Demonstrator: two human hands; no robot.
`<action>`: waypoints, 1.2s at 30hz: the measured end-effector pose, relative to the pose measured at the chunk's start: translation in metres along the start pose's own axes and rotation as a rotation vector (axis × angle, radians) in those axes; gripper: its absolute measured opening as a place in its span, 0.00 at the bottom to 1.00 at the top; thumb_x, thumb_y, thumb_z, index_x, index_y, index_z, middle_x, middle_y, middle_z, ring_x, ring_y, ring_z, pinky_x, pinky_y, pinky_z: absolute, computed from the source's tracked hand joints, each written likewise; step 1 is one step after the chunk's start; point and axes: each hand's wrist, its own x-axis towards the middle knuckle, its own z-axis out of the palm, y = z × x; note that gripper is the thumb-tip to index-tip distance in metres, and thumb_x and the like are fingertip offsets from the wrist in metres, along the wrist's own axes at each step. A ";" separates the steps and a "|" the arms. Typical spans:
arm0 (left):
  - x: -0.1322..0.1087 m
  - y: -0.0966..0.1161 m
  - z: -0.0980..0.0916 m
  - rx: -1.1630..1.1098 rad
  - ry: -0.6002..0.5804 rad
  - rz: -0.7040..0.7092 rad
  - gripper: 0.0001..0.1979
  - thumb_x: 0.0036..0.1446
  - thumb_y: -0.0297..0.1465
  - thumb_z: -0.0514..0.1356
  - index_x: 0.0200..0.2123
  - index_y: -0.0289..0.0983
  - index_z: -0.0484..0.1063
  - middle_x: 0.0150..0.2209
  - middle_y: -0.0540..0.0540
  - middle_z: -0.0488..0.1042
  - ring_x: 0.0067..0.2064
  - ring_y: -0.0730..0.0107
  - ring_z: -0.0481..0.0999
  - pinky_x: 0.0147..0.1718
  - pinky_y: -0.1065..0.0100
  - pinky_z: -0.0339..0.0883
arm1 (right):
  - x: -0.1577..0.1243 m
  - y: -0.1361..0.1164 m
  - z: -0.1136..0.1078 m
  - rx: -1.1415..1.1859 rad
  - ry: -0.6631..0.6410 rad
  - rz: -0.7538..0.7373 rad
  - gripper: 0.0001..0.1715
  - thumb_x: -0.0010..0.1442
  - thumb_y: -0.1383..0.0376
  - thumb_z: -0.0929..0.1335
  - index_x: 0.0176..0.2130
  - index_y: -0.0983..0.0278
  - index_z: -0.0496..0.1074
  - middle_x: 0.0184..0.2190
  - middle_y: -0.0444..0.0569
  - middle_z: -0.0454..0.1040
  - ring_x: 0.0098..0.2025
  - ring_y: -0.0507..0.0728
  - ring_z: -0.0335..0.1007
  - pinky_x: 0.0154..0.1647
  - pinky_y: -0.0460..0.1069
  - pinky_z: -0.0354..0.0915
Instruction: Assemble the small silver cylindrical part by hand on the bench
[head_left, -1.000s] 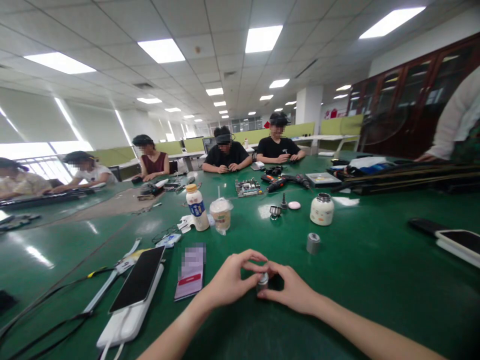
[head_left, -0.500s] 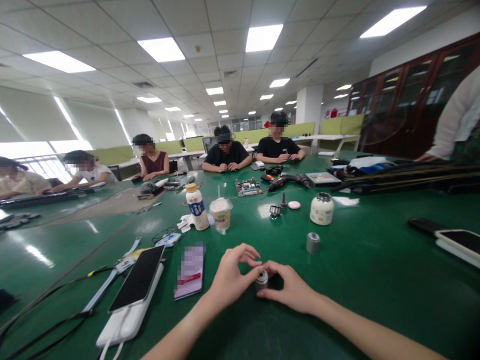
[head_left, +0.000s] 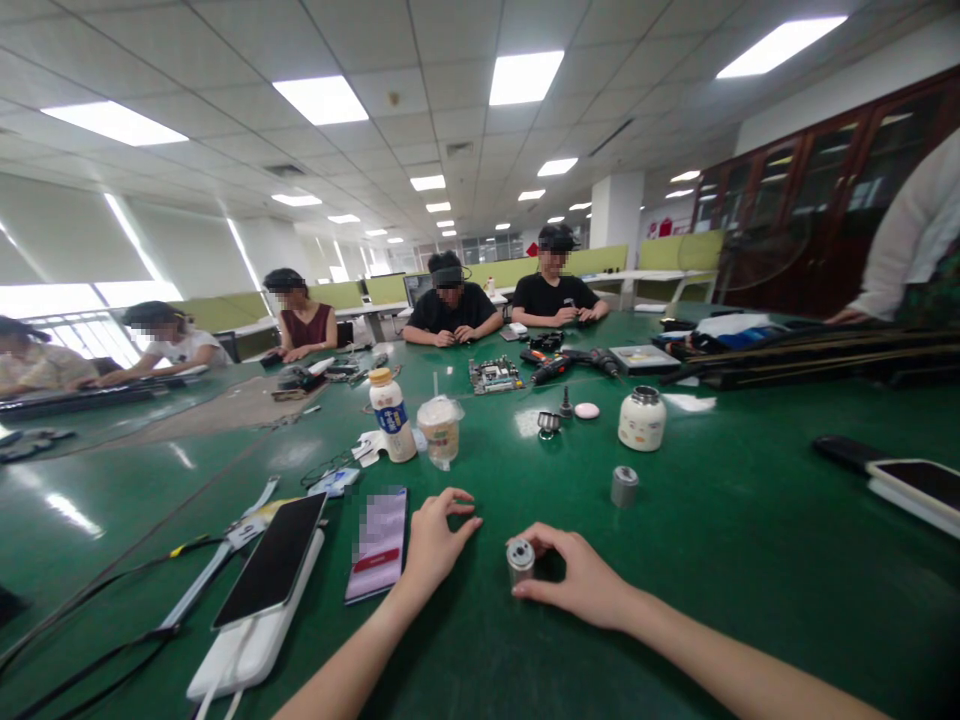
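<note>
Honestly can't read a single word here. The bottle (head_left: pixel 391 417) has pale lettering on a blue label, but it's too blurry. Same deal with the print on the plastic cup (head_left: pixel 439 432). Phone (head_left: pixel 377 545) screen's mostly pixelated, and whatever's on its red bar is just mush too.

At lower centre of the frame, free desk (head_left: pixel 476 600) parts left hand (head_left: pixel 433 540) from cylinder (head_left: pixel 520 562); purple phone (head_left: pixel 375 545) blocks lower left.

The slender-fingered bare left hand (head_left: pixel 431 540) at seven o'clock and bare right hand (head_left: pixel 585 578) at five o'clock join slim, narrow-wristed bare forearms (head_left: pixel 712 640).
</note>
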 end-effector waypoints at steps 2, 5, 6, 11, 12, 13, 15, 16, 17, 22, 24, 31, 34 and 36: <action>-0.001 0.005 -0.001 0.020 0.016 -0.011 0.11 0.48 0.31 0.66 0.36 0.41 0.71 0.32 0.49 0.82 0.42 0.56 0.80 0.45 0.58 0.66 | 0.000 0.000 0.000 0.003 -0.001 0.001 0.20 0.50 0.60 0.75 0.43 0.62 0.73 0.38 0.45 0.78 0.41 0.56 0.72 0.44 0.49 0.65; -0.004 0.024 -0.003 -0.040 0.024 -0.003 0.09 0.51 0.33 0.64 0.36 0.40 0.70 0.31 0.50 0.82 0.41 0.57 0.80 0.45 0.59 0.66 | 0.000 0.000 0.000 0.012 0.000 -0.005 0.20 0.50 0.61 0.75 0.43 0.62 0.73 0.38 0.45 0.78 0.41 0.56 0.73 0.45 0.49 0.65; -0.005 0.033 -0.004 -0.099 0.014 0.021 0.10 0.52 0.34 0.64 0.37 0.40 0.70 0.32 0.49 0.82 0.42 0.58 0.80 0.46 0.59 0.66 | 0.001 0.000 0.000 0.013 -0.001 -0.010 0.19 0.51 0.61 0.75 0.43 0.62 0.72 0.38 0.45 0.78 0.41 0.56 0.73 0.45 0.49 0.65; -0.011 0.074 -0.013 -0.324 -0.213 0.135 0.13 0.50 0.30 0.66 0.39 0.37 0.69 0.33 0.48 0.81 0.37 0.64 0.80 0.43 0.64 0.69 | 0.001 0.004 0.001 -0.043 0.009 -0.026 0.17 0.51 0.59 0.75 0.40 0.62 0.73 0.35 0.44 0.77 0.39 0.57 0.72 0.42 0.48 0.65; -0.012 0.079 -0.015 -0.332 -0.242 0.147 0.12 0.50 0.29 0.66 0.39 0.37 0.70 0.33 0.47 0.81 0.37 0.64 0.80 0.43 0.64 0.69 | 0.001 0.005 0.001 -0.056 0.011 -0.025 0.17 0.50 0.58 0.75 0.39 0.62 0.73 0.35 0.44 0.77 0.39 0.57 0.72 0.41 0.48 0.65; -0.013 0.082 -0.017 -0.334 -0.261 0.154 0.12 0.49 0.29 0.66 0.38 0.37 0.71 0.34 0.47 0.81 0.38 0.64 0.80 0.44 0.65 0.69 | 0.001 0.005 0.001 -0.063 0.013 -0.026 0.18 0.50 0.58 0.75 0.39 0.62 0.73 0.35 0.44 0.77 0.39 0.57 0.72 0.41 0.48 0.65; -0.013 0.083 -0.019 -0.329 -0.267 0.156 0.10 0.50 0.28 0.66 0.37 0.36 0.71 0.34 0.46 0.81 0.38 0.64 0.80 0.44 0.64 0.69 | 0.001 0.006 0.002 -0.059 0.013 -0.033 0.18 0.51 0.58 0.75 0.40 0.62 0.73 0.35 0.44 0.77 0.39 0.56 0.72 0.41 0.48 0.64; -0.013 0.083 -0.019 -0.325 -0.265 0.156 0.10 0.50 0.28 0.66 0.37 0.36 0.72 0.35 0.46 0.81 0.38 0.64 0.80 0.44 0.64 0.69 | 0.001 0.006 0.002 -0.054 0.013 -0.036 0.18 0.51 0.58 0.75 0.40 0.62 0.72 0.35 0.44 0.77 0.39 0.56 0.72 0.41 0.47 0.64; -0.013 0.082 -0.019 -0.319 -0.265 0.158 0.10 0.50 0.28 0.66 0.37 0.36 0.72 0.37 0.45 0.81 0.39 0.64 0.80 0.44 0.64 0.69 | 0.001 0.007 0.002 -0.050 0.012 -0.038 0.18 0.51 0.58 0.75 0.40 0.62 0.73 0.35 0.43 0.77 0.39 0.56 0.72 0.40 0.47 0.64; -0.015 0.082 -0.018 -0.279 -0.256 0.199 0.10 0.49 0.27 0.65 0.37 0.37 0.72 0.38 0.45 0.81 0.40 0.63 0.80 0.44 0.65 0.69 | 0.001 0.006 0.002 -0.049 0.017 -0.045 0.17 0.51 0.59 0.75 0.39 0.62 0.73 0.34 0.43 0.76 0.37 0.55 0.72 0.39 0.47 0.64; -0.015 0.083 -0.020 -0.285 -0.254 0.209 0.12 0.50 0.26 0.65 0.40 0.37 0.70 0.34 0.47 0.81 0.39 0.63 0.80 0.44 0.65 0.68 | 0.001 0.006 0.001 -0.051 0.020 -0.044 0.17 0.50 0.59 0.75 0.39 0.62 0.73 0.34 0.43 0.76 0.38 0.55 0.72 0.39 0.47 0.64; -0.014 0.087 -0.027 -0.248 -0.322 0.203 0.15 0.50 0.28 0.65 0.42 0.39 0.70 0.33 0.48 0.82 0.43 0.60 0.79 0.47 0.62 0.66 | 0.001 0.006 0.003 -0.028 0.008 -0.040 0.17 0.52 0.57 0.74 0.40 0.62 0.73 0.35 0.44 0.77 0.38 0.56 0.73 0.41 0.48 0.65; -0.015 0.087 -0.028 -0.226 -0.347 0.224 0.15 0.51 0.27 0.64 0.43 0.40 0.70 0.34 0.48 0.82 0.44 0.60 0.78 0.48 0.62 0.65 | 0.001 0.007 0.003 -0.048 0.015 -0.044 0.17 0.51 0.57 0.74 0.40 0.62 0.73 0.35 0.44 0.77 0.38 0.56 0.73 0.40 0.48 0.65; -0.015 0.087 -0.029 -0.218 -0.370 0.235 0.16 0.51 0.26 0.63 0.45 0.40 0.70 0.35 0.48 0.82 0.46 0.60 0.77 0.49 0.61 0.64 | 0.001 0.009 0.003 -0.071 0.029 -0.041 0.18 0.51 0.57 0.75 0.40 0.62 0.73 0.35 0.44 0.76 0.38 0.56 0.73 0.40 0.48 0.65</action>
